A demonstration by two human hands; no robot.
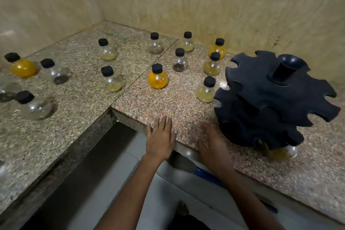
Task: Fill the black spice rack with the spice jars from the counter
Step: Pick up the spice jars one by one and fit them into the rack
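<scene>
Rack point(270, 99) stands at our three o'clock on the counter point(130, 110), its central post tilting toward one o'clock, with one jar point(283, 152) slotted low at its near side. Loose jars point(157, 76) stand upright from nine to one o'clock. Our left hand point(160, 140) lies flat, fingers spread, empty, on the counter edge; our right hand point(211, 142), blurred, open, rests just beside the rack's base.

The spice rack point(268, 102) was set on the worktop point(141, 102) near its right end. One jar point(284, 152) was seated in the rack's lower tier at the front. The other jars point(157, 76) were scattered leftward, toward the back corner and along the left edge.
</scene>
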